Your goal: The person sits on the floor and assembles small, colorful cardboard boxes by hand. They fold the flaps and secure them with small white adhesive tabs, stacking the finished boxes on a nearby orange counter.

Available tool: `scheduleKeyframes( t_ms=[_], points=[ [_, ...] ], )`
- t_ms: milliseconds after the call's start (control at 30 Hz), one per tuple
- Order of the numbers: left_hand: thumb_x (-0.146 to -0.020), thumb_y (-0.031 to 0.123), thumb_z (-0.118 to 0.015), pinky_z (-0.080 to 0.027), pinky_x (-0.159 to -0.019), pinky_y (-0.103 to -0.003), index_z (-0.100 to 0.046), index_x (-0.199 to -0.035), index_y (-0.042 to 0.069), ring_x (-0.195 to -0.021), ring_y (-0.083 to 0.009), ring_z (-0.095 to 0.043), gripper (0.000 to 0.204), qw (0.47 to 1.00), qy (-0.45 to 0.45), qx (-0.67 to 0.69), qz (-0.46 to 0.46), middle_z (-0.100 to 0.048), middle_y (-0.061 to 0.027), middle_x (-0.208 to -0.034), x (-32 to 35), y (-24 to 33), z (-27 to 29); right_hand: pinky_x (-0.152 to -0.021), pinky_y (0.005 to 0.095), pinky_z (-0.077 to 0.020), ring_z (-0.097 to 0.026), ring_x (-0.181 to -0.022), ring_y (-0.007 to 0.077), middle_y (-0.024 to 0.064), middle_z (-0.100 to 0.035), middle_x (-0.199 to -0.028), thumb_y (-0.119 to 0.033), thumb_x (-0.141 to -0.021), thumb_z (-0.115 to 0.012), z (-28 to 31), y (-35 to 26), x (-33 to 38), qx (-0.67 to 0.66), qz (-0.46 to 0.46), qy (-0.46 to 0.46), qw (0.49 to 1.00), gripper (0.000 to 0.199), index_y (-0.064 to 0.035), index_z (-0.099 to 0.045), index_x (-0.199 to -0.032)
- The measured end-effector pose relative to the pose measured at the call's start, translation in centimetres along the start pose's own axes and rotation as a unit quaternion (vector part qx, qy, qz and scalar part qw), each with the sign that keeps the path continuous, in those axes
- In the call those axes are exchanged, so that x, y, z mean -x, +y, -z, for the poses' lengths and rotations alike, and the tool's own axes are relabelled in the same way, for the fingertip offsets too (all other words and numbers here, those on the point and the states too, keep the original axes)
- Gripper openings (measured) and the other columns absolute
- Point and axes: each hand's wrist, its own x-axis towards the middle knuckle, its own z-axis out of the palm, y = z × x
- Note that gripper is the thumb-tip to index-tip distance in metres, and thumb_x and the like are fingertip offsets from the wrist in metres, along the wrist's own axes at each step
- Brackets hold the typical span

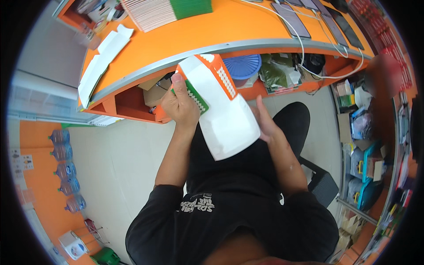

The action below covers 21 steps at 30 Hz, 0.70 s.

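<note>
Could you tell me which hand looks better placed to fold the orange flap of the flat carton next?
Probably the left hand: its thumb already pinches the carton beside the orange flap. The right hand sits behind the lower edge, supporting it.

Bright, even indoor light; fisheye bending, dark vignette at edges.

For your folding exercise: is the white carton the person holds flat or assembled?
Partly assembled: the carton blank shows bent orange and green flaps between the left hand and right hand.

Flat carton [221,106] between both hands, before the counter [207,31]; water bottles [65,170] far left, apparently along the wall.
</note>
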Motion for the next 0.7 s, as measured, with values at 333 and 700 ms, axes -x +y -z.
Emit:
scheduleKeyframes(
  t_ms=[333, 700],
  points=[
    [-0.106, 0.062, -0.026, -0.051, -0.094, -0.035, -0.053, -0.133, 0.003, -0.110, -0.0189, -0.062, 0.071, 0.837, -0.143, 0.407, 0.335, -0.064, -0.0075, -0.121, -4.5, 3.8, 0.2, -0.113, 0.0394, -0.0376, -0.051, -0.135, 0.0267, 0.0109, -0.051, -0.148, -0.046, -0.087, -0.079, -0.8, -0.5, -0.1, 0.193, 0.081, -0.189, 0.959, 0.089, -0.0023, -0.038, -0.153],
    [-0.104, 0.051, -0.041, -0.049, -0.093, -0.042, -0.055, -0.132, -0.003, -0.107, -0.0231, -0.060, 0.062, 0.973, -0.194, 0.114, 0.048, -0.062, -0.0166, -0.119, -29.1, 13.6, -0.3, -0.106, 0.0422, -0.0454, -0.057, -0.125, 0.0364, 0.0172, -0.056, -0.136, -0.039, -0.064, -0.092, -18.7, -26.7, -4.5, 0.785, 0.512, 0.009, 0.347, 0.111, -0.0215, -0.036, -0.158]
  ],
)
